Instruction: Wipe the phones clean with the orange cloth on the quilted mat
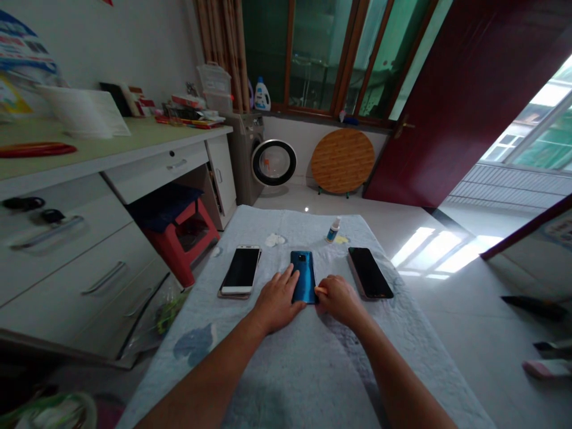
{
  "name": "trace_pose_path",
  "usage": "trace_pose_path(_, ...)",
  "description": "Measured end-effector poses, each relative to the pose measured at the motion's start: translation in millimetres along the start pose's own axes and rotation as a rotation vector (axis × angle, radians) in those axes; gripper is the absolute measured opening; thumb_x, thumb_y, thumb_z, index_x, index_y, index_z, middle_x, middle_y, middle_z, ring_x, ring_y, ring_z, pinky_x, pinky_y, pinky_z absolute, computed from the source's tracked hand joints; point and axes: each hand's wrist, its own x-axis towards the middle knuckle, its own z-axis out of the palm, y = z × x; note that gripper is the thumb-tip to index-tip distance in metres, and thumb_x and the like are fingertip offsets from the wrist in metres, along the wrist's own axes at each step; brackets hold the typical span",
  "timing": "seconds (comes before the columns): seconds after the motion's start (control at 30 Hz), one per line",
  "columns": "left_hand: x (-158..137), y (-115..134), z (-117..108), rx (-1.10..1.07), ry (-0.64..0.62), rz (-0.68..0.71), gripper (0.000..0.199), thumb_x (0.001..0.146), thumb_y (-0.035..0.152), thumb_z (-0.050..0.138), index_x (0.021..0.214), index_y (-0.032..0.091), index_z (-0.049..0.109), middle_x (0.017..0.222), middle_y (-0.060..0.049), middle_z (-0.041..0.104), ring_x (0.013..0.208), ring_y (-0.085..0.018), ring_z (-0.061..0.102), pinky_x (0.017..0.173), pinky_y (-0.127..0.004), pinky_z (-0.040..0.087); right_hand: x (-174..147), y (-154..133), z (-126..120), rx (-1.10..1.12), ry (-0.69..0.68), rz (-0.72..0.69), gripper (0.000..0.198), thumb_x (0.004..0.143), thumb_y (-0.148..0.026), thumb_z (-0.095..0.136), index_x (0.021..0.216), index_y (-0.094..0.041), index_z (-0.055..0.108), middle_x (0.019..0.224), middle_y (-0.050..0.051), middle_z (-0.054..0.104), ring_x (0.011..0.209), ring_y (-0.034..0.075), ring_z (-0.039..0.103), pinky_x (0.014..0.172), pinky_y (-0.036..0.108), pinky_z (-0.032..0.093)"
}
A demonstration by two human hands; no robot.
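Note:
A blue smartphone (304, 280) lies back side up on the cloth, its dark camera block at the far end. My left hand (277, 298) grips it from the left, with fingertips on its back and the thumb at its near edge. Pinched in my right hand (339, 299) is a small, thin orange stick (320, 290), its tip against the phone's right edge. My fingers cover most of the stick, so its exact kind does not show. To the left lies a white smartphone (241, 270), screen up, on top of another flat item. A dark-screened smartphone (370, 273) is at right.
A pale blue cloth (290, 369) covers the table. Beyond the phones stands a small spray bottle (333, 230). On the left are a desk with drawers (161, 161) and a red stool (192, 238). A washing machine (245, 155) has its door open.

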Motion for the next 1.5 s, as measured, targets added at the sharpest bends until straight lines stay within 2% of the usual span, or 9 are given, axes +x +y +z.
trace_pose_path(0.23, 1, 0, 1, -0.009, -0.004, -0.001, 0.077, 0.081, 0.049, 0.059, 0.145, 0.015, 0.034, 0.156, -0.013, 0.024, 0.139, -0.032, 0.032, 0.112, -0.043, 0.029, -8, 8, -21, 0.075, -0.190, -0.219, 0.021, 0.080, -0.020, 0.056, 0.061, -0.016, 0.063, 0.067, 0.002, 0.060, 0.067, 0.013, 0.053, 0.063, 0.024, 0.032)
trace_pose_path(0.3, 2, 0, 0, -0.029, 0.002, 0.002, 0.077, 0.080, 0.049, 0.060, 0.144, 0.015, 0.036, 0.156, -0.014, 0.024, 0.139, -0.032, 0.032, 0.113, -0.044, 0.029, -9, 10, -25, 0.147, -0.193, -0.245, 0.022, 0.081, -0.020, 0.057, 0.060, -0.016, 0.062, 0.065, 0.001, 0.058, 0.064, 0.012, 0.052, 0.061, 0.024, 0.032)
trace_pose_path(0.47, 1, -3, -6, -0.118, 0.010, 0.041, 0.086, 0.073, 0.046, 0.069, 0.145, 0.016, 0.033, 0.155, -0.015, 0.026, 0.140, -0.031, 0.030, 0.113, -0.043, 0.029, -1, 16, -9, 0.350, 0.125, -0.245, 0.013, 0.087, -0.018, 0.053, 0.087, -0.017, 0.066, 0.083, 0.004, 0.061, 0.079, 0.015, 0.055, 0.073, 0.025, 0.039)
trace_pose_path(0.57, 0, -7, -10, -0.158, -0.001, 0.072, 0.084, 0.070, 0.042, 0.071, 0.142, 0.016, 0.038, 0.155, -0.015, 0.027, 0.139, -0.031, 0.033, 0.113, -0.043, 0.030, 4, 17, 7, 0.354, 0.207, -0.196, 0.016, 0.086, -0.014, 0.054, 0.099, -0.018, 0.063, 0.091, 0.004, 0.060, 0.088, 0.016, 0.055, 0.080, 0.026, 0.040)
trace_pose_path(0.73, 0, -15, -12, -0.196, -0.028, 0.123, 0.073, 0.074, 0.034, 0.068, 0.140, 0.017, 0.042, 0.154, -0.016, 0.028, 0.139, -0.030, 0.032, 0.113, -0.043, 0.029, 3, 10, 13, 0.302, 0.137, -0.185, 0.018, 0.089, -0.011, 0.050, 0.090, -0.018, 0.067, 0.084, 0.003, 0.055, 0.084, 0.015, 0.054, 0.078, 0.025, 0.040)
trace_pose_path(0.9, 1, -16, -15, -0.227, -0.056, 0.124, 0.070, 0.076, 0.030, 0.068, 0.140, 0.016, 0.042, 0.154, -0.016, 0.028, 0.141, -0.028, 0.030, 0.114, -0.042, 0.027, 0, 2, 9, 0.321, 0.127, -0.300, 0.019, 0.088, -0.009, 0.050, 0.088, -0.017, 0.068, 0.088, 0.004, 0.056, 0.086, 0.015, 0.053, 0.081, 0.027, 0.041)
trace_pose_path(1.17, 1, -18, -12, -0.242, -0.041, 0.144, 0.067, 0.081, 0.042, 0.066, 0.138, 0.013, 0.044, 0.153, -0.018, 0.030, 0.140, -0.028, 0.031, 0.114, -0.039, 0.027, -3, -25, 18, 0.284, 0.070, -0.413, 0.015, 0.088, -0.012, 0.054, 0.089, -0.019, 0.067, 0.097, 0.005, 0.058, 0.092, 0.016, 0.052, 0.081, 0.027, 0.042)
trace_pose_path(1.27, 1, -19, -12, -0.242, -0.053, 0.142, 0.067, 0.083, 0.044, 0.064, 0.139, 0.014, 0.043, 0.154, -0.018, 0.027, 0.142, -0.026, 0.028, 0.114, -0.040, 0.027, -3, -18, 12, 0.272, 0.036, -0.423, 0.018, 0.085, -0.007, 0.054, 0.085, -0.019, 0.068, 0.093, 0.004, 0.058, 0.090, 0.015, 0.052, 0.081, 0.027, 0.040)
trace_pose_path(1.5, 0, -17, -19, -0.259, -0.092, 0.115, 0.071, 0.076, 0.028, 0.066, 0.141, 0.017, 0.040, 0.156, -0.014, 0.025, 0.143, -0.025, 0.026, 0.115, -0.040, 0.025, -4, 18, -7, 0.250, -0.096, -0.349, 0.020, 0.077, -0.003, 0.056, 0.081, -0.019, 0.069, 0.085, 0.003, 0.057, 0.086, 0.016, 0.052, 0.079, 0.026, 0.039)
